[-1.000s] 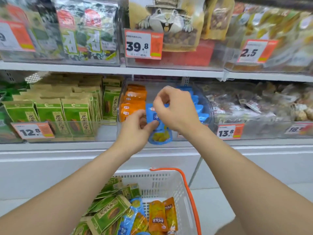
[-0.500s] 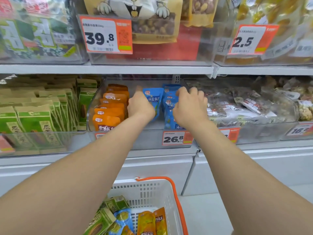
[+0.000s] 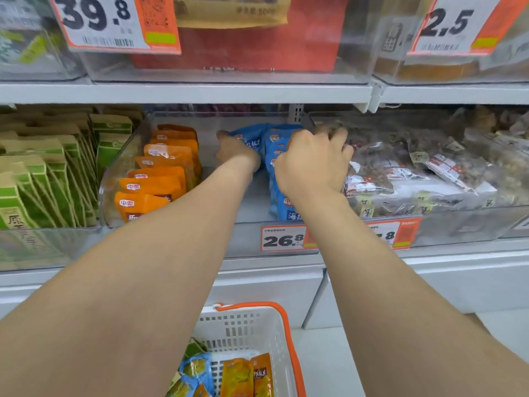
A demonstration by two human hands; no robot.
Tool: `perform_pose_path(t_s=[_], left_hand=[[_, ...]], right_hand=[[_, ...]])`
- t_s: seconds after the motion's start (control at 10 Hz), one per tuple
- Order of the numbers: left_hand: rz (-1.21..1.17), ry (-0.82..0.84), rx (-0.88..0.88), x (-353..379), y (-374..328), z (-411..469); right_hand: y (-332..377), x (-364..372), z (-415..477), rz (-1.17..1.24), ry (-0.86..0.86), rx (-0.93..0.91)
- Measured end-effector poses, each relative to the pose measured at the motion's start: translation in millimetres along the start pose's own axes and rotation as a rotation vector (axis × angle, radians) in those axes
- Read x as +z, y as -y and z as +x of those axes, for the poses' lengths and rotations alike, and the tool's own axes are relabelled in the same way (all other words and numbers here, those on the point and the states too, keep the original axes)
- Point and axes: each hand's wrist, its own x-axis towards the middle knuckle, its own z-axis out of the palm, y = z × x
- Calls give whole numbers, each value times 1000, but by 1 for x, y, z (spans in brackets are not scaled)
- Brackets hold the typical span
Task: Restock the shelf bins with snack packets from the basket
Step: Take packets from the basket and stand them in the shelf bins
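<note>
Both hands now deeper in the clear bin (image 3: pixel 246 209), left hand (image 3: pixel 237 154) gripping a blue packet (image 3: pixel 250 138), right hand (image 3: pixel 312 163) curled over the blue row (image 3: pixel 282 209), basket (image 3: pixel 289 333) below

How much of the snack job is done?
Some is done: the middle bin already has a row of orange packets and a row of blue packets. In hand: the left hand is at a back blue packet, and the right hand lies on the blue row. Left to do: the basket holds loose packets, orange, blue and green, to shelve.
</note>
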Motion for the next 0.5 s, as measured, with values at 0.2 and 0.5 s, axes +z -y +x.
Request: perform_pose_path(t_s=[0.2,0.5], left_hand=[[46,25,-1,23,4,29],[144,204,-2,13,11,32]], right_hand=[[-2,6,4,-16,-14,5],[-2,6,0,26,-50,10]])
